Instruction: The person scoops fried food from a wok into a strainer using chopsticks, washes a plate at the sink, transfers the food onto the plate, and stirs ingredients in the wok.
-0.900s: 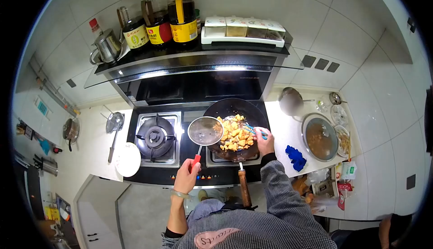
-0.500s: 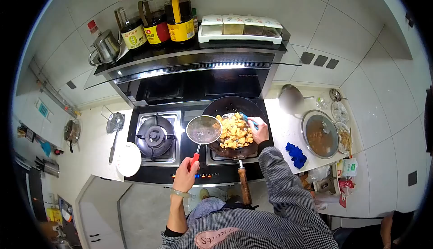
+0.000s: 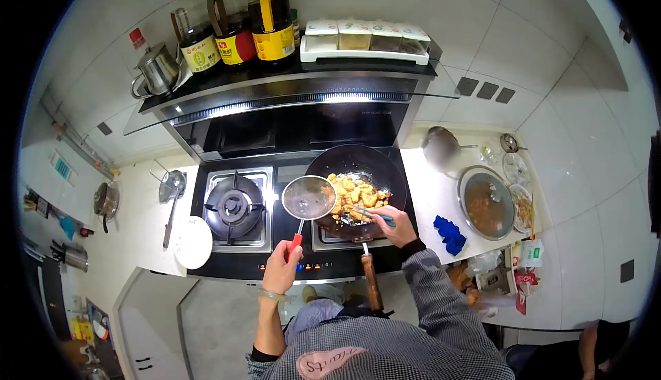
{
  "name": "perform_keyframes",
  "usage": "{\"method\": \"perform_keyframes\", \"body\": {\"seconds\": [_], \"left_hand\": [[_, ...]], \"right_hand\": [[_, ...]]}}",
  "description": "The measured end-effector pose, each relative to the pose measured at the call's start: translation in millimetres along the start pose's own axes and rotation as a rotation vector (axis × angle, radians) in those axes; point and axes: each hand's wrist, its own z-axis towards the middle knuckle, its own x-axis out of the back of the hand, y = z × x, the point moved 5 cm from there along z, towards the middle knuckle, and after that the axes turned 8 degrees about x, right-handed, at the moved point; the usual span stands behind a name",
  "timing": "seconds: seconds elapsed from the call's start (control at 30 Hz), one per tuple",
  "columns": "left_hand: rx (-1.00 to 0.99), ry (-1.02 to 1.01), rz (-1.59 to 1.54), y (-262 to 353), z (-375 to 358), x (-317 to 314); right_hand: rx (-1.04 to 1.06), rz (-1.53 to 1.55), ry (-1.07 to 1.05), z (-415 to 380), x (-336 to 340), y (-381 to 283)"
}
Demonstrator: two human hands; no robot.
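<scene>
My left hand (image 3: 281, 268) is closed round the red handle of a mesh strainer (image 3: 310, 197), whose round head hovers by the left rim of a black wok (image 3: 375, 163). In my right hand (image 3: 395, 226) are teal-handled tongs (image 3: 374, 215), their tips down among golden-brown fried pieces (image 3: 354, 193) in the wok. Shiny oil shows round the pieces. The wok sits on the right burner, and its wooden handle (image 3: 371, 283) points toward me.
Left of the wok is a bare burner (image 3: 235, 206), then a white plate (image 3: 193, 242) and a ladle (image 3: 172, 194). On the right counter are a blue cloth (image 3: 449, 235) and a lidded pan (image 3: 487, 203). Sauce bottles (image 3: 273, 39) stand above. Part of another person (image 3: 585, 352) shows lower right.
My right hand has drawn the tongs down toward the wok's near rim. The fried pieces have shifted left, baring oil and wok at the right. The strainer has stayed nearly still.
</scene>
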Motion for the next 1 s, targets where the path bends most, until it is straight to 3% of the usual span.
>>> {"method": "perform_keyframes", "body": {"seconds": [0.13,0.2,0.4,0.47,0.6,0.67,0.73,0.83,0.9,1.0], "left_hand": [[0.009,-0.014,0.018,-0.3,-4.1,-1.6],[0.027,-0.013,0.021,0.4,-4.4,-6.8],[0.048,-0.062,-0.178,-9.1,-1.3,-37.0],[-0.032,-0.028,-0.177,-7.4,2.4,-65.9],[-0.233,0.135,-0.172,13.4,6.7,-131.9],[-0.16,0.165,-0.204,12.7,9.6,-162.3],[-0.15,0.242,-0.177,17.5,10.3,-178.9],[-0.066,0.247,-0.245,16.5,13.3,-192.6],[-0.003,0.2,-0.264,15.3,13.3,-199.3],[-0.001,0.139,-0.287,16.1,13.8,-199.8]], "right_hand": [[-0.31,0.108,0.298,-18.1,40.5,-10.9],[-0.288,-0.209,0.315,-35.7,42.0,8.8],[-0.312,0.154,0.425,-43.5,38.3,-28.1],[-0.36,0.345,0.394,-49.0,22.9,-36.7],[-0.383,0.372,0.224,-49.5,-0.2,-57.6],[-0.41,0.459,0.217,-50.8,-3.4,-59.2],[-0.319,0.303,0.221,-50.0,3.9,-61.2],[-0.409,0.441,0.208,-54.9,10.5,-49.6],[-0.477,0.592,0.187,-56.0,12.0,-45.5],[-0.445,0.549,0.175,-58.2,13.7,-40.3]]}}
